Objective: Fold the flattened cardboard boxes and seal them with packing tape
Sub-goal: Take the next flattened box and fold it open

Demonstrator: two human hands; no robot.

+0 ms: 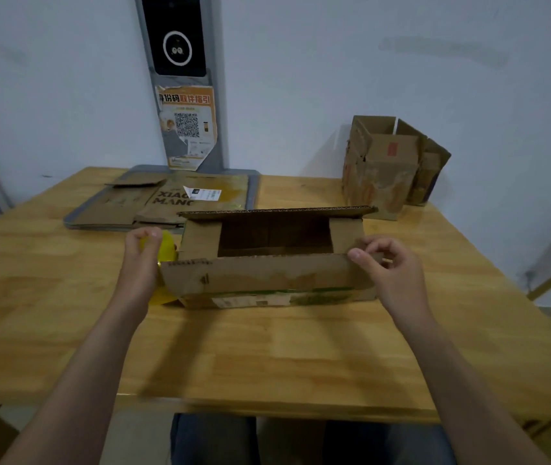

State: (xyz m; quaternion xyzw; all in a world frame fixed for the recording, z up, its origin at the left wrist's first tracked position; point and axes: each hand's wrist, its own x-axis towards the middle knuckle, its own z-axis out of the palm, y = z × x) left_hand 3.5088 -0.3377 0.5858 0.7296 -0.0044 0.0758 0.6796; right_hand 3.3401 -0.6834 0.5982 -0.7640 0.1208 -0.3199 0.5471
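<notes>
Box (200,243) sits mid tabletop (267,357), top open, short flaps folded in, far flap up. R hand (391,266): thumb & fingers pinch the right end of the near flap (267,273). L hand (141,260): fingers curled round yellow tape roll (168,251), just left of box. Flattened boxes (126,203) on grey tray (254,193) at back left; made-up boxes (381,176) back right.
</notes>
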